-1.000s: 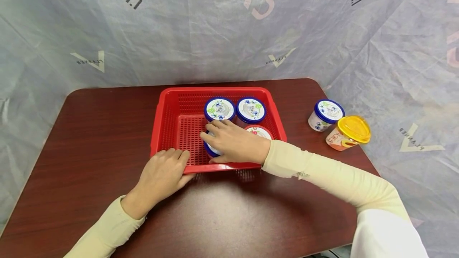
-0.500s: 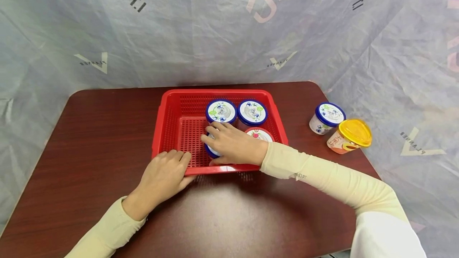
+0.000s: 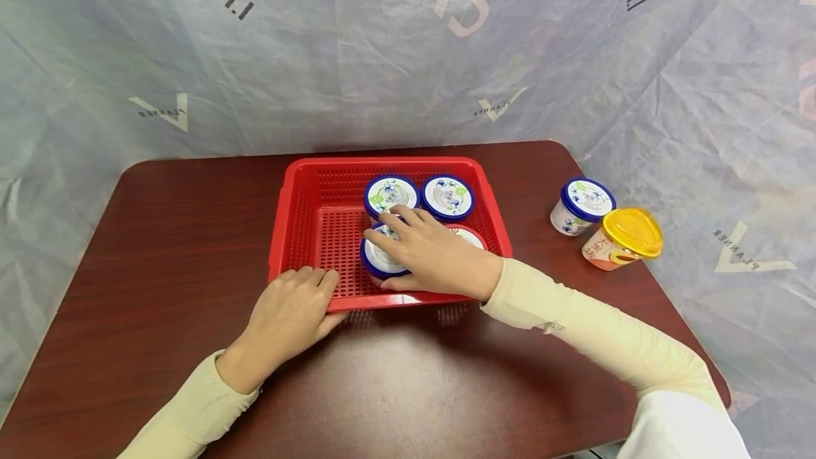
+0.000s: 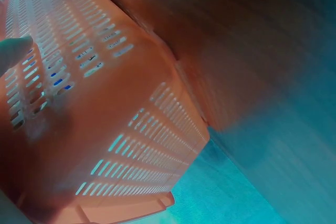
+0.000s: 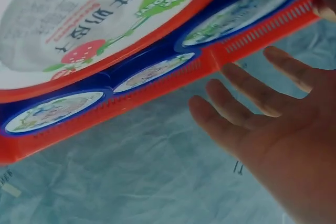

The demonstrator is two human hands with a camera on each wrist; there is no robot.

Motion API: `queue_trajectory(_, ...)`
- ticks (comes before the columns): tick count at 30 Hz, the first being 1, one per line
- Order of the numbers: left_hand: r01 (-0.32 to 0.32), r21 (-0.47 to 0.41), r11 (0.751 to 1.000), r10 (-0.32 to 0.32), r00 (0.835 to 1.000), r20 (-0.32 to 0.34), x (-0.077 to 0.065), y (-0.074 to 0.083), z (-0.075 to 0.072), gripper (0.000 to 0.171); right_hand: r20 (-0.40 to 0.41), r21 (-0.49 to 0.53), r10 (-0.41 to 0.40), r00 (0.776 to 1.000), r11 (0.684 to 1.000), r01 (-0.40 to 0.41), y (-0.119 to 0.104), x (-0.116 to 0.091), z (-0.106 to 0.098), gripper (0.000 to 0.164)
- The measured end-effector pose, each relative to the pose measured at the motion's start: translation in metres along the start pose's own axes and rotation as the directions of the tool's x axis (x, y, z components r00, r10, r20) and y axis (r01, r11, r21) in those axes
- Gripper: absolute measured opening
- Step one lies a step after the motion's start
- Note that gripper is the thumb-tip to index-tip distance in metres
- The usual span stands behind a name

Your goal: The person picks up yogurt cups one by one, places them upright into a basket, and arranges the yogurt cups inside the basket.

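Note:
In the head view, my left hand (image 3: 290,317) grips the front-left rim of a red plastic basket (image 3: 357,304), fingers over the edge. The left wrist view shows the slotted basket wall (image 4: 126,87) with the thumb (image 4: 14,51) against it. My right hand (image 3: 443,255) is over the basket's front, fingers spread beside a blue-lidded snack cup (image 3: 381,258). The right wrist view shows those fingers (image 5: 220,124) straight and apart from the lids. Behind are two more blue-lidded cups (image 3: 391,193); a red-rimmed cup (image 3: 470,234) is partly hidden by the hand.
On the table (image 3: 191,232), right of the basket, stand another blue-lidded cup (image 3: 582,205) and a cup with a yellow lid (image 3: 625,236). A grey fabric backdrop (image 3: 382,55) rises behind and beside the table.
My right hand has shifted slightly right and lifted, its fingers spreading away from the front blue-lidded cup, whose lid shows more. The left hand keeps its hold on the rim.

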State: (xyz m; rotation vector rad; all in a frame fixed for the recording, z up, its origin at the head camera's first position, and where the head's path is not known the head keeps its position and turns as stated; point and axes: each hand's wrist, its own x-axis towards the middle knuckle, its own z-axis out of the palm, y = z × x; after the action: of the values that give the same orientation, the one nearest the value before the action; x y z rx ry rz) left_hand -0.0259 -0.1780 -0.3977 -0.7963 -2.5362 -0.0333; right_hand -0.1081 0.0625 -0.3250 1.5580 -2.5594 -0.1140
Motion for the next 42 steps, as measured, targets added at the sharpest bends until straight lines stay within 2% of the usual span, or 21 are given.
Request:
queue_trajectory(7, -0.004, -0.001, 1.0, 0.004, 1.0, 0.0, 0.0, -0.001, 0.002, 0.046, -0.01, 0.051, 0.093, 0.996, 0.994, -0.092, 0.002, -0.017, -0.008, 0.082)
queue_trajectory(14, -0.003, -0.012, 1.0, 0.003, 1.0, 0.014, -0.001, -0.001, 0.003, 0.047, -0.123, 0.1, 0.119, 0.985, 0.989, -0.107, -0.002, -0.029, -0.011, 0.076)
queue_trajectory(18, 0.002, -0.013, 1.0, -0.002, 1.0, 0.03, -0.001, 0.0, 0.003, 0.048, -0.156, 0.155, 0.144, 0.977, 0.981, -0.12, 0.001, -0.035, -0.015, 0.075)
queue_trajectory(26, 0.003, -0.023, 1.0, -0.002, 1.0, 0.019, 0.002, 0.0, 0.001, 0.047, -0.21, 0.218, 0.263, 0.942, 0.951, -0.217, 0.013, -0.052, -0.022, 0.072)
queue_trajectory(29, 0.006, -0.027, 1.0, -0.005, 1.0, 0.027, 0.003, 0.001, 0.002, 0.047, -0.216, 0.224, 0.282, 0.935, 0.946, -0.233, 0.013, -0.058, -0.021, 0.069)
queue_trajectory(36, 0.033, -0.03, 0.999, -0.032, 0.999, 0.035, 0.002, 0.003, 0.004, 0.05, -0.19, 0.204, 0.278, 0.941, 0.949, -0.239, 0.016, -0.06, -0.017, 0.069)
queue_trajectory(42, 0.016, -0.023, 1.0, -0.015, 0.999, 0.037, 0.004, 0.003, 0.004, 0.053, -0.19, 0.208, 0.297, 0.936, 0.944, -0.258, 0.019, -0.061, -0.011, 0.067)
